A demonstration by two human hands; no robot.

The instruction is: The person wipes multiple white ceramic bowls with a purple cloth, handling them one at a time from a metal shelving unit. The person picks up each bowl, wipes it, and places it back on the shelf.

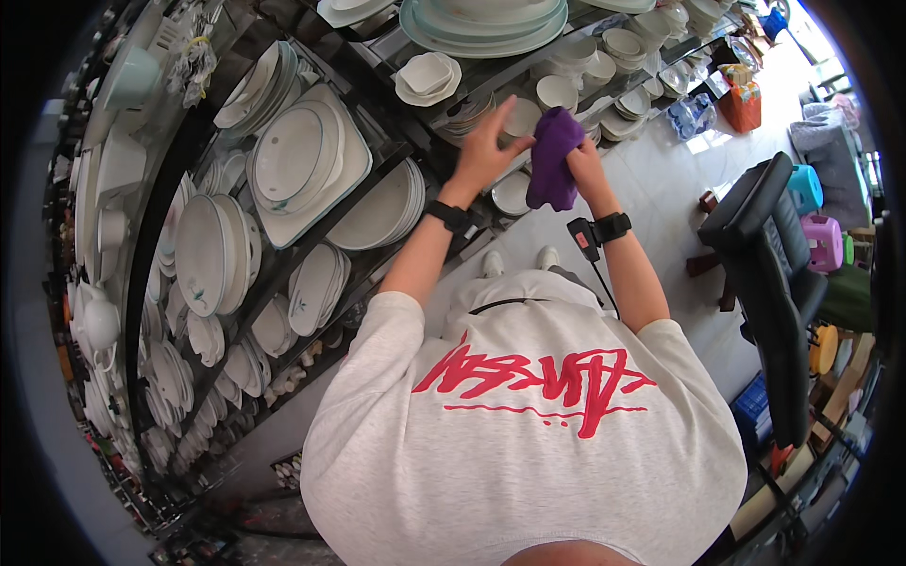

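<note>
My right hand [589, 170] is closed on a bunched purple cloth [555, 159], which hangs from it over the lower shelves. To its left, my left hand [488, 148] is raised with the fingers apart. Its thumb reaches close to the cloth's left edge; whether they touch I cannot tell. Behind and below the hands are a white bowl [557, 93], a round dish [520, 117] and another round dish [510, 194] on the shelves. Both wrists wear black straps, and a small device with a cable sits at the right one.
Dark shelving [283, 283] packed with white plates and bowls runs along the left and front. Large green-rimmed platters [488, 28] lie at the top. A black leather chair [761, 212] stands at the right, with plastic stools [821, 242] beyond it. My feet are on a pale tiled floor [658, 212].
</note>
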